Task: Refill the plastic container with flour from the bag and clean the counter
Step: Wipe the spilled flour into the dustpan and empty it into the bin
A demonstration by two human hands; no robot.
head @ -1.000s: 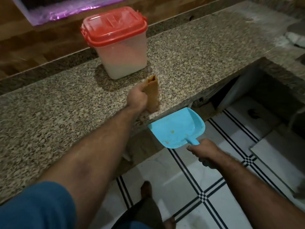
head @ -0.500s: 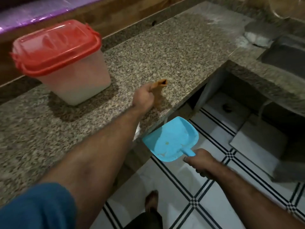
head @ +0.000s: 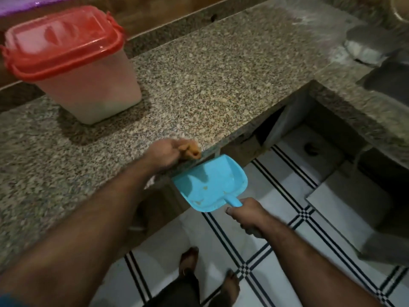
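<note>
Brush (head: 190,151) at counter (head: 221,85) edge, dustpan (head: 210,185) just below.

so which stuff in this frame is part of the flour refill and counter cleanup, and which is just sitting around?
In use:
- red-lidded plastic container, closed, on the granite counter
- orange brush in the left hand, at the counter's edge
- blue dustpan, held by the right hand below that edge

Lying about:
- white cloth-like heap, far right, blurred
</note>
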